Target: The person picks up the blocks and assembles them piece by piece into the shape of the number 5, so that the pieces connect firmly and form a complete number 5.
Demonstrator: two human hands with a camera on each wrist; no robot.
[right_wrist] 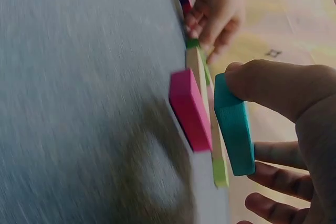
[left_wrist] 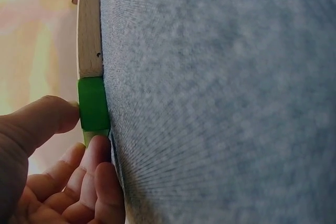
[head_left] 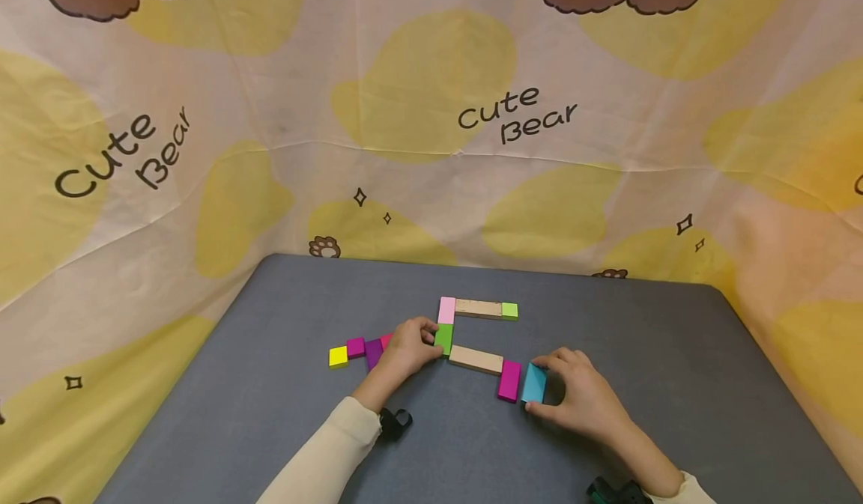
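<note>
My left hand [head_left: 409, 343] pinches a green block [head_left: 443, 339] on the table, its thumb [left_wrist: 60, 111] against one side and fingertips at the other end. That green block adjoins a pink block [head_left: 446, 311] and a plain wooden block [head_left: 476, 359]. Between thumb and fingers my right hand [head_left: 583, 395] holds a blue block [head_left: 534, 384], tilted in the head view. A small gap separates it from the magenta block [head_left: 509, 381], which touches the end of the wooden block. In the right wrist view, the blue block [right_wrist: 233, 124] is nearest the camera.
Another wooden block [head_left: 479, 308] with a lime block [head_left: 509, 311] at its end extends from the pink one. Left of my left hand lie yellow [head_left: 338, 357], magenta [head_left: 355, 348] and purple [head_left: 374, 353] blocks, plus a red-pink one partly hidden. A patterned cloth [head_left: 418, 212] hangs behind the grey table [head_left: 283, 302].
</note>
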